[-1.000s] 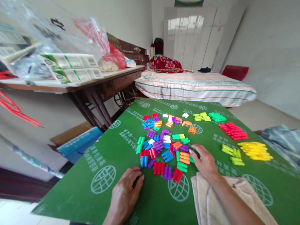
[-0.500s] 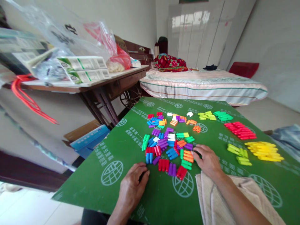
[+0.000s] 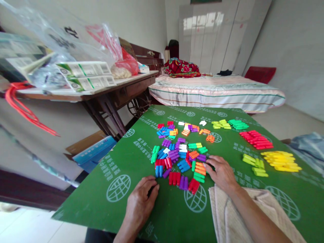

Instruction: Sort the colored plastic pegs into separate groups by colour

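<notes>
Small tube-shaped plastic pieces in mixed colours lie in a loose spread on the green board. My left hand [image 3: 142,199] rests on the board, left of the red pieces [image 3: 174,178], with thumb and fingers loosely bent apart and nothing held. Beside the orange pieces [image 3: 200,168] is my right hand [image 3: 221,171]; its thumb and fingers are apart and its fingertips come close to them, though contact is unclear. Purple pieces [image 3: 183,183] and blue pieces [image 3: 184,165] sit between the hands. Same-coloured groups lie to the right: yellow [image 3: 280,161], red [image 3: 256,139] and green [image 3: 238,124].
A folded beige cloth [image 3: 243,209] lies under my right forearm on the green board [image 3: 86,206]. Yellow-green pieces [image 3: 255,163] lie beyond my right hand. At left, a sewing-machine table [image 3: 101,94] carries boxes [image 3: 86,76] and plastic bags. A bed [image 3: 215,91] stands behind.
The whole view has shifted slightly, so everything appears a little further left. Both hands keep about the same places and shapes against the pieces.
</notes>
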### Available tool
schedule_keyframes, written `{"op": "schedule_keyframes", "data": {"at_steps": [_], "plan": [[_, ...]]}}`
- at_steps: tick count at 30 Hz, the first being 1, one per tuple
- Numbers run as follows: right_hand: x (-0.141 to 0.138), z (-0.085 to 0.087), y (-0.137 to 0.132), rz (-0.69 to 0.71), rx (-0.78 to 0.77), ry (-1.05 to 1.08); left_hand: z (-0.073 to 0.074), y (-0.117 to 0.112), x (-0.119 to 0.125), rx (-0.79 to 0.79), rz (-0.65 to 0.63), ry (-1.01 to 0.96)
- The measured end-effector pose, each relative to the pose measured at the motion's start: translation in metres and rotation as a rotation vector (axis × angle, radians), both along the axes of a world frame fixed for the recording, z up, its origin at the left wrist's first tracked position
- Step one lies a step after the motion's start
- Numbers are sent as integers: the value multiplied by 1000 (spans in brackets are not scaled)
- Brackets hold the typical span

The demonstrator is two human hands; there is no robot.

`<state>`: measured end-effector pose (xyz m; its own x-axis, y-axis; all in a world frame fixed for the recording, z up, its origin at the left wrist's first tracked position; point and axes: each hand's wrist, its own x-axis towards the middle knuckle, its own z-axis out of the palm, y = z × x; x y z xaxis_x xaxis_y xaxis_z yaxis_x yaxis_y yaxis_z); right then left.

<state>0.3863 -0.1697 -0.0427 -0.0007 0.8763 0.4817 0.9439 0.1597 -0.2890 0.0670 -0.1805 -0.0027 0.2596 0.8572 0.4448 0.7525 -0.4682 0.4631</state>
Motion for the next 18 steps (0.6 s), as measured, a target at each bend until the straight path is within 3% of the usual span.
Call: {"op": "schedule_keyframes", "data": {"at_steps": [18], "plan": [[-4,5,0,20,32,-13,-11,6,-5,43,16,-3]]}}
